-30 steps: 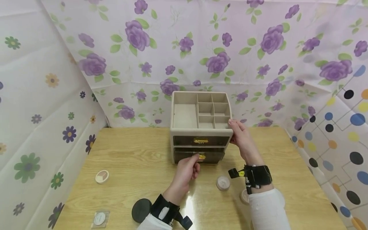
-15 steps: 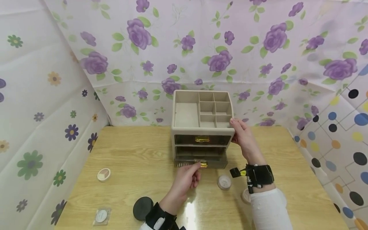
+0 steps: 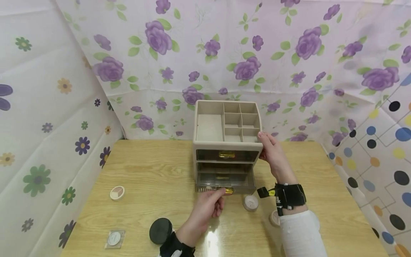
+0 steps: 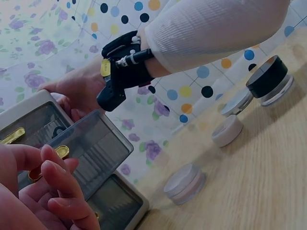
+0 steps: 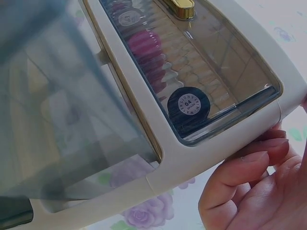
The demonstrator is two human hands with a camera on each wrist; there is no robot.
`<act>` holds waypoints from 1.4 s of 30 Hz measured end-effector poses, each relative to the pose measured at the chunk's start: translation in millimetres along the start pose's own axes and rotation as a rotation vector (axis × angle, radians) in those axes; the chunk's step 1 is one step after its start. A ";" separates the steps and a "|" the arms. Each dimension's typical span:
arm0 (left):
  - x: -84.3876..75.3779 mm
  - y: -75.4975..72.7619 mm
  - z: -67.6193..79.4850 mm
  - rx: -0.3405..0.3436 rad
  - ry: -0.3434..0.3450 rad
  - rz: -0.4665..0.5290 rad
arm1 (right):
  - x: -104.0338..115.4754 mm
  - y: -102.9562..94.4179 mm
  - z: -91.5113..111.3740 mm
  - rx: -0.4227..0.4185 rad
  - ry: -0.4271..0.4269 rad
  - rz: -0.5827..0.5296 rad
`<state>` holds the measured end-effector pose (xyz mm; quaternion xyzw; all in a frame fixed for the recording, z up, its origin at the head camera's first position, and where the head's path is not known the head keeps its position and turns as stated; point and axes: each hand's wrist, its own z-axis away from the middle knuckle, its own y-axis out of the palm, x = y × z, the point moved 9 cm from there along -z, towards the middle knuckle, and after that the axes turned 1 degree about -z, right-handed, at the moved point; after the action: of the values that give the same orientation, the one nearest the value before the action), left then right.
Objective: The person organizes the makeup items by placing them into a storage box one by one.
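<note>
A cream storage box (image 3: 195, 157) with an open compartment top and smoky see-through drawers stands at the back of the table. My left hand (image 3: 205, 208) pinches the gold handle (image 3: 229, 190) of a lower drawer (image 3: 250, 180), which sticks out towards me. My right hand (image 3: 274, 157) grips the box's right side, thumb on its top edge. In the right wrist view its fingers (image 5: 240, 187) curl beside the cream frame. Through the upper drawer's front (image 5: 230, 62) show a black round item (image 5: 189, 106) labelled 04 and a pink item (image 5: 145, 44).
On the wooden table (image 3: 144, 167) lie a round palette (image 3: 117, 193), a square clear case (image 3: 115, 238), a black-lidded jar (image 3: 161, 231) by the left wrist, and small round jars, one (image 3: 250, 202) close to the drawer's right corner. Flowered cloth (image 3: 154, 71) hangs behind.
The lower drawer has slid out towards me from nearly closed, with my left hand on its handle moving the same way. My right hand keeps its hold on the box's side.
</note>
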<state>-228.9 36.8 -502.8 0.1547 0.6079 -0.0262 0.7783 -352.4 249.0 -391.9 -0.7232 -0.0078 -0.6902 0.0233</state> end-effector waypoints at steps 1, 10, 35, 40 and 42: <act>1.3 0.9 1.3 0.005 -0.006 -0.001 | -0.3 0.1 0.1 0.001 -0.001 0.000; 7.6 3.7 4.5 0.026 -0.033 0.022 | -1.0 -1.3 0.4 0.014 -0.004 0.053; 8.8 8.6 12.6 0.068 -0.010 0.033 | 5.9 -3.1 -4.2 0.059 0.026 0.165; 6.4 10.2 14.1 0.110 -0.008 0.008 | 3.8 -5.2 -3.5 0.057 0.028 0.148; 4.8 12.2 15.6 0.155 -0.003 -0.038 | 3.8 -6.0 -3.4 0.055 0.023 0.136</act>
<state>-210.2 44.8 -501.5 0.2027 0.6059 -0.0883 0.7642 -355.8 254.7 -387.8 -0.7132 0.0228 -0.6948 0.0900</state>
